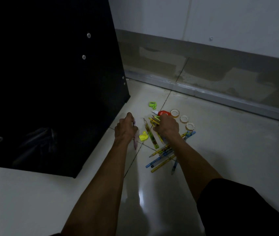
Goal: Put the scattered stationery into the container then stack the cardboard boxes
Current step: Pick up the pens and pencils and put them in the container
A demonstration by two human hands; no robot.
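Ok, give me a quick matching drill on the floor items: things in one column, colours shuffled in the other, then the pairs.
Things:
1. glue bottle
2. sharpener
3. tape rolls
4. swan-shaped item

Colours:
A. yellow
B. pale, see-through
C. red with a white tip
D. green

Pairs: 1-C, 2-D, 3-B, 4-A

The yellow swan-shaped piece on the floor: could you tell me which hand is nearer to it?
Left. The left hand sits just left of the yellow swan-shaped piece; the right hand is farther right, past two pencils.
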